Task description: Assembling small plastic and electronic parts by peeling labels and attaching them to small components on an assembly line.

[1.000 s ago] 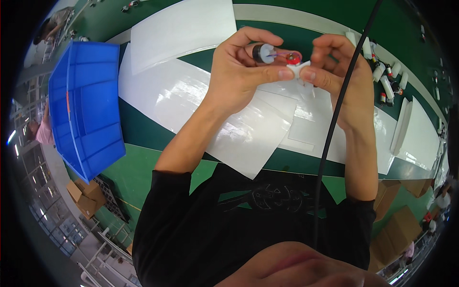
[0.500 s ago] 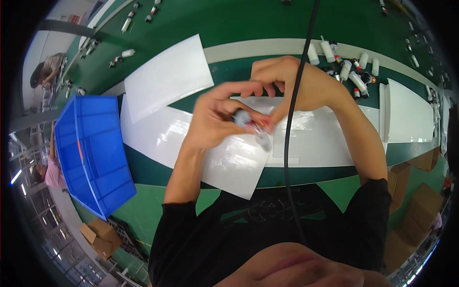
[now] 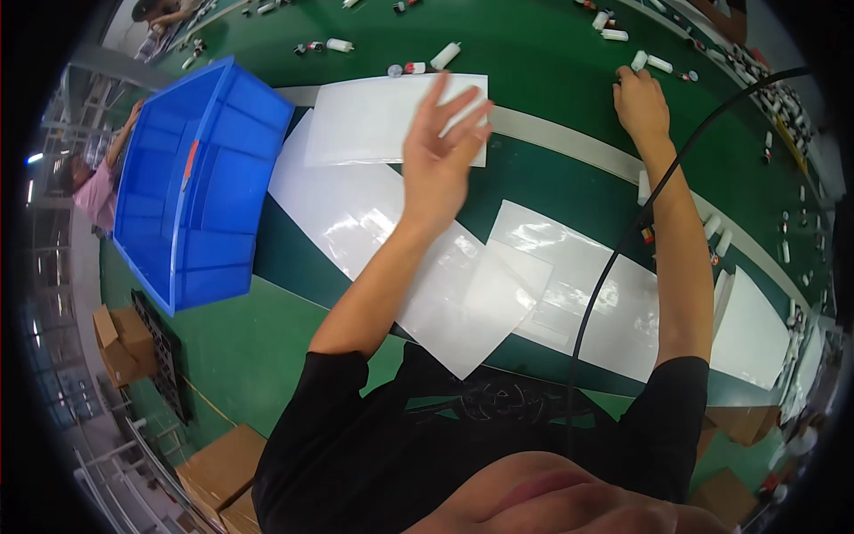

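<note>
Spreading wide, left hand (image 3: 442, 147) fingers are holding nothing, hovering over white sheet (image 3: 374, 120) at 12 o'clock. Right hand (image 3: 640, 102) is reaching toward 1 o'clock, fingers curling onto small white tubes (image 3: 649, 62); can't tell if gripped. Judging: pinch one tube firmly w/ fingertips, lift straight, w/o scattering neighbours. Blue bin (image 3: 200, 182) at 10 o'clock.

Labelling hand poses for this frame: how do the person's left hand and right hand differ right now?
The left hand is raised above the glossy white sheets with fingers spread and holds nothing; the right hand reaches farther out, fingers curled down onto the green table beside small white tubes. The left forearm is bent inward; the right arm is stretched nearly straight. Both are bare.
</note>
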Motion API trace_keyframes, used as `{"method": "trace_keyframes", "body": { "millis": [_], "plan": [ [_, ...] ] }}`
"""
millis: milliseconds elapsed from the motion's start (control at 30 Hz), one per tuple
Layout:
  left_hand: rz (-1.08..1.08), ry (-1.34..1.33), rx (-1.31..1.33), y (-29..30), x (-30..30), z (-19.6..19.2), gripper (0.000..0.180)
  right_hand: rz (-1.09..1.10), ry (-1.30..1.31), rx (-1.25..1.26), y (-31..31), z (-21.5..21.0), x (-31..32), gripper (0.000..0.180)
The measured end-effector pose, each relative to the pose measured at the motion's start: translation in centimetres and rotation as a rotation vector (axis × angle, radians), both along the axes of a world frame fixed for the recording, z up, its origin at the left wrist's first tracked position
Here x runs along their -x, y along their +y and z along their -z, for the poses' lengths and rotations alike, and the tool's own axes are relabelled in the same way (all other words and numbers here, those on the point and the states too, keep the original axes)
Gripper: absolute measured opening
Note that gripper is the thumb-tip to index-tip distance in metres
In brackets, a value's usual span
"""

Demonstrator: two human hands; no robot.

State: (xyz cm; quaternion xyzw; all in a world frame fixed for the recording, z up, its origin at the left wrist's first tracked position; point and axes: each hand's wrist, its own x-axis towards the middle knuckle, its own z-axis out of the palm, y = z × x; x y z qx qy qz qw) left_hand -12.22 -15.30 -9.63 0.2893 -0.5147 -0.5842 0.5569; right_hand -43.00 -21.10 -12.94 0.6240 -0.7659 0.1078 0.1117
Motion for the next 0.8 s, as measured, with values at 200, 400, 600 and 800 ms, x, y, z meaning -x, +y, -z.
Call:
{"method": "trace_keyframes", "body": {
  "millis": [200, 400, 600, 800],
  "plan": [
    [0.003, -0.47, 0.408, 0.9, 0.5, 1.7, 0.053, -0.09, -1.073, 0.346, 2.0, -3.4, -3.4, 0.025],
    [-0.145, -0.602, 0.536, 1.8, 1.2, 0.3, 0.059, -0.396, -1.725, -0.191, 8.0, -7.9, -7.9, 0.023],
    [0.171, -0.422, 0.156, 2.1, 0.1, -0.7, 0.037, -0.636, -1.811, -0.341, 9.3, -8.5, -12.1, 0.028],
    [0.239, 0.26, -0.327, 0.9, 0.0, -1.0, 0.036, -0.559, -1.416, 0.013, 9.6, -5.6, -12.9, 0.052]
  ]
}}
